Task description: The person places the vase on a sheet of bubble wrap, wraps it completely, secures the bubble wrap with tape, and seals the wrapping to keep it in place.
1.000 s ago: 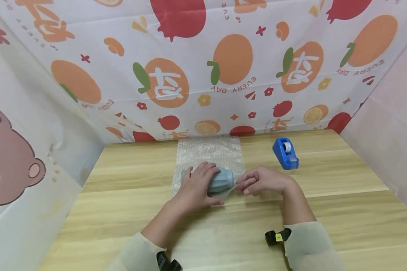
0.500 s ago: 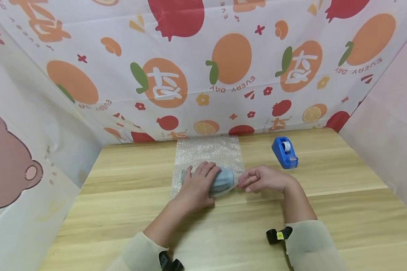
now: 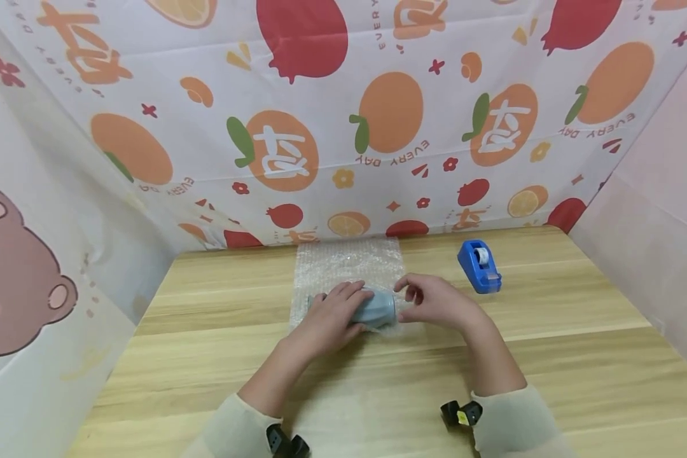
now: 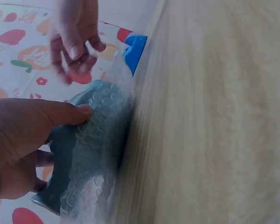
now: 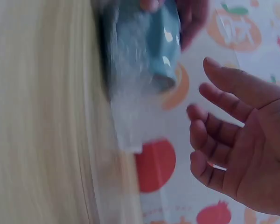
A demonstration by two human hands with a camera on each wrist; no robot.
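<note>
A light blue fluted vase [image 3: 378, 308] lies on its side on a sheet of bubble wrap [image 3: 349, 261]. My left hand [image 3: 333, 318] grips it from above, fingers over the far side. In the left wrist view, the wrap's near part [image 4: 102, 140] is folded up against the vase, and the left thumb presses near its edge. My right hand [image 3: 435, 302] hovers beside the vase's right end. The right wrist view has this hand [image 5: 252, 135] with loosely bent fingers and nothing in them, apart from the wrap's loose corner [image 5: 130, 126].
A blue tape dispenser [image 3: 479, 267] with a roll of clear tape stands on the wooden table [image 3: 217, 356], to the right behind my right hand. A fruit-printed cloth [image 3: 343, 127] hangs along the table's back edge.
My right hand has let go of the wrap's near edge and risen slightly. The left thumb has moved in onto the folded wrap against the vase.
</note>
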